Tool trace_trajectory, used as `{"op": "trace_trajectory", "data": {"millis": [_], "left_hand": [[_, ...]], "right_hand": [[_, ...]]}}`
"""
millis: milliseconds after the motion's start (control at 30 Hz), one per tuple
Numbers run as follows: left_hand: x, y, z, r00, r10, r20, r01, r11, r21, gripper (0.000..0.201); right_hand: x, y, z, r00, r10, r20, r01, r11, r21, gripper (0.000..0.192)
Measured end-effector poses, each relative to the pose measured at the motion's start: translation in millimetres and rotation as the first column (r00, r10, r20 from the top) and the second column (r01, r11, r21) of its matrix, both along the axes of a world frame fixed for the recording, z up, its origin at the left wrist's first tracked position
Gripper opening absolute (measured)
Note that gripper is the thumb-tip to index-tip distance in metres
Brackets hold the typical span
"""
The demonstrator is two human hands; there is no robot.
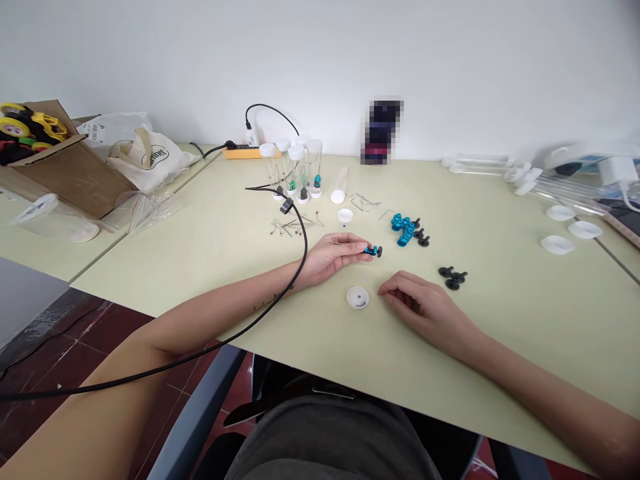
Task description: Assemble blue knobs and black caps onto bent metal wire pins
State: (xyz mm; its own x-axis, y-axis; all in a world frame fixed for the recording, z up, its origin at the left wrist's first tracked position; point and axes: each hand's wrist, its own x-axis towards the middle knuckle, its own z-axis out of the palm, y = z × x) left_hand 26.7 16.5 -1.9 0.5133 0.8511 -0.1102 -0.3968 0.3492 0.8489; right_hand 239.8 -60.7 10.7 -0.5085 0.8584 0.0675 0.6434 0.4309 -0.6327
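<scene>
Now blue piece (372,251) at left hand (333,256) fingertips, right hand (425,308) nearby

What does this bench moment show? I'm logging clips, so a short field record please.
left hand: pinches a small blue-and-black part at its fingertips
right hand: rests on the table, holding nothing
white cap: lies between the hands
blue parts: heap beyond the hands
black parts: loose, beside the right hand
</scene>
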Motion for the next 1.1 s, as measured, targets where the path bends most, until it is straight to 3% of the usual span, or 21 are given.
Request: {"op": "trace_trajectory", "data": {"millis": [567,833,1100], "left_hand": [[0.2,0.0,0.4,1.000,0.003,-0.007,-0.003,1.000,-0.009,0.014],[0.2,0.3,-4.4,0.999,-0.038,-0.038,0.041,0.997,0.071,0.023],[1.8,-2.1,-7.1,0.988,-0.084,-0.128,0.107,0.978,0.179,0.032]], "right_hand": [[-0.8,0.1,0.4,1.000,-0.006,0.010,0.006,1.000,-0.007,0.019],[-0.2,0.1,-1.6,0.979,-0.175,-0.103,0.163,0.980,-0.114,0.020],[-4.7,13.1,-7.7,0.945,-0.235,-0.228,0.200,0.966,-0.166,0.026]]}}
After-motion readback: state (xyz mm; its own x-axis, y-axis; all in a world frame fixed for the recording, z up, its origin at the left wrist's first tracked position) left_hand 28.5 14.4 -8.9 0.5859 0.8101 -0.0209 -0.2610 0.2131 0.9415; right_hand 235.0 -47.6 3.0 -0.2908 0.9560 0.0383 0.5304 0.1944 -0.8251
